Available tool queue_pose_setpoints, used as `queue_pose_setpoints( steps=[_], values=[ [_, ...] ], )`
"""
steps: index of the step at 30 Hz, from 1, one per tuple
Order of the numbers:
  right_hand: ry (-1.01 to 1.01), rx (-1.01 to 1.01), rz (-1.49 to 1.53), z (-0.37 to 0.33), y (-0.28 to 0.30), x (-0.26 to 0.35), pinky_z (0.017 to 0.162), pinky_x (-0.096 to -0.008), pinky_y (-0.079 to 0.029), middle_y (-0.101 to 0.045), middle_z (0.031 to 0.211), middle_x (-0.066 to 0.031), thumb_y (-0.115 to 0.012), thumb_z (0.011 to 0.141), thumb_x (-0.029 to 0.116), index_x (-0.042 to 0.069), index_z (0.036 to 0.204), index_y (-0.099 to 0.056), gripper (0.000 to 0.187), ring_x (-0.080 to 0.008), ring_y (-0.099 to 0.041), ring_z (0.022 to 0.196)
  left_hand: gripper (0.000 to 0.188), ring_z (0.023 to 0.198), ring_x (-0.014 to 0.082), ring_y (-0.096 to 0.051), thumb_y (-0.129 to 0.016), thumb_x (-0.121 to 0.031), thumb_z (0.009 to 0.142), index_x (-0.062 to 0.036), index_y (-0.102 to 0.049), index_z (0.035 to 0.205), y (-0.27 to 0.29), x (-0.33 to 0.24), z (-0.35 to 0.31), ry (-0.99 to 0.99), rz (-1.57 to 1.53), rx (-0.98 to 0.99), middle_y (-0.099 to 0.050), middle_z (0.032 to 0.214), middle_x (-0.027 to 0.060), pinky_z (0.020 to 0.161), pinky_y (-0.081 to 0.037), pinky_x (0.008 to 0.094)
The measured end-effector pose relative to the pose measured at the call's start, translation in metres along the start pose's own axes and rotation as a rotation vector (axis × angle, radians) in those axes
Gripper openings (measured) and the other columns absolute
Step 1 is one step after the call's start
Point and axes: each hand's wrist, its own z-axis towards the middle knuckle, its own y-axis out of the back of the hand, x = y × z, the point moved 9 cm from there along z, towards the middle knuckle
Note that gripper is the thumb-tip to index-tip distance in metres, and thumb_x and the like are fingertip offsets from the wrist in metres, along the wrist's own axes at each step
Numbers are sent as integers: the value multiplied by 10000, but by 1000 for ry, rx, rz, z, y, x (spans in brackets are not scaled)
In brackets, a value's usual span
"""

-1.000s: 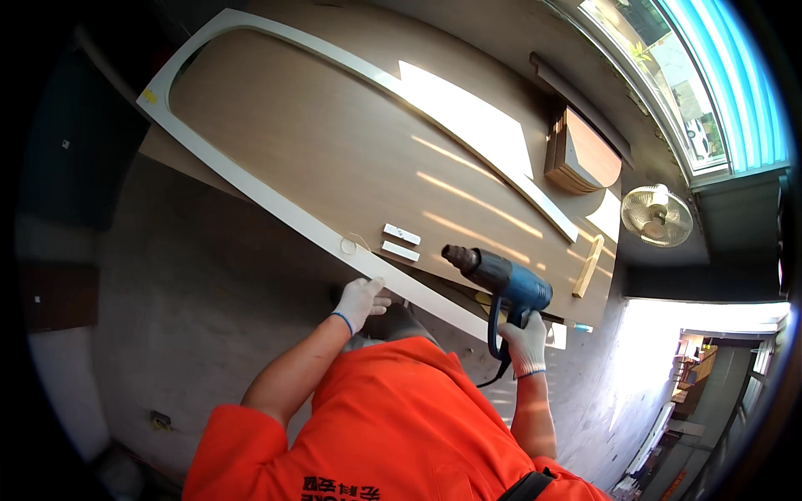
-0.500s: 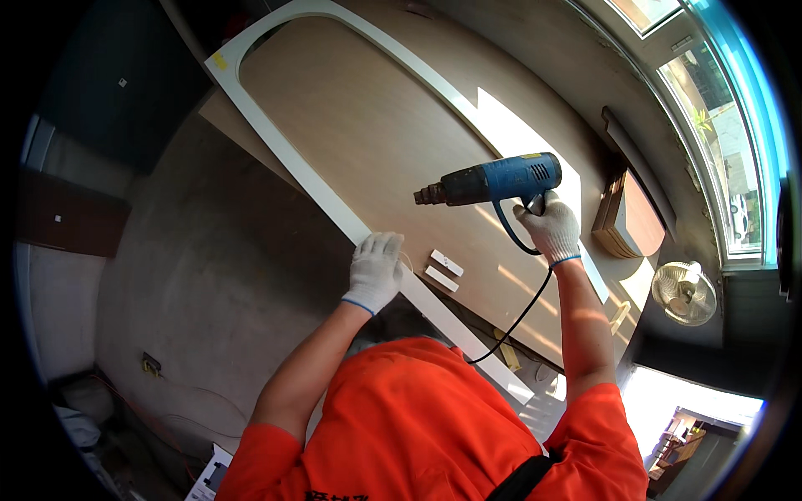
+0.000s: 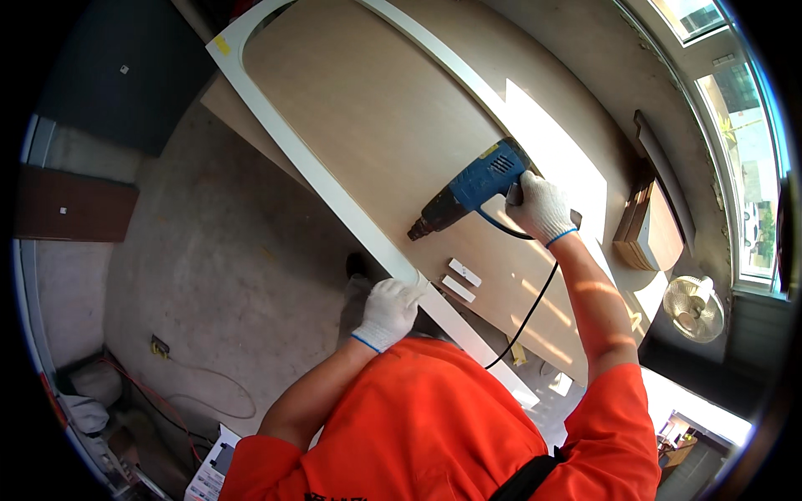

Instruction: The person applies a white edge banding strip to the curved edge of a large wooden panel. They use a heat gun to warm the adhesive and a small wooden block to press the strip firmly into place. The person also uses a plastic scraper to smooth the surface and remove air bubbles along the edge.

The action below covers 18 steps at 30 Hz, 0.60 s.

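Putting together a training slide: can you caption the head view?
Gloved right hand aims a blue heat gun at a white-edged panel; left hand steadies its edge.

The handle of the blue heat gun (image 3: 472, 185) is covered by the gloved right hand (image 3: 541, 206), so the trigger cannot be seen, and its black cord (image 3: 522, 321) is lost behind the orange shirt (image 3: 434, 426). The far end of the white arched frame (image 3: 334, 188) is cut off at the upper edge, and its near stretch is partly hidden under the gloved left hand (image 3: 388, 311). The papers (image 3: 213, 472) at the lower edge are too small to be made out.
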Motion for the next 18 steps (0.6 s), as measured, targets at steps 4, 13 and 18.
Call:
queue_pose_setpoints(
  steps=[4,13,18],
  values=[
    [62,36,-41,34,14,40,752,-493,-611,-766,819,-196,-716,875,212,78,924,-723,143,-389,-773,800,180,1015,351,-708,-701,-115,928,-92,-781,1087,19,11,13,136,-220,-43,-736,1081,130,918,-578,457],
    [25,-132,41,112,27,110,767,-483,-617,-777,853,-227,-701,940,275,23,948,-720,252,-403,-782,820,336,919,223,-740,-748,-231,1024,51,-623,1156,-13,151,-6,1127,-1005,-245,-724,1043,126,760,-627,385],
    [28,-143,47,121,29,125,781,-486,-615,-775,854,-229,-694,944,277,19,953,-725,260,-410,-779,822,302,985,283,-768,-641,-183,1088,49,-575,1270,-27,154,-6,1100,-1247,-264,-717,1179,170,797,-670,448]
  ],
)
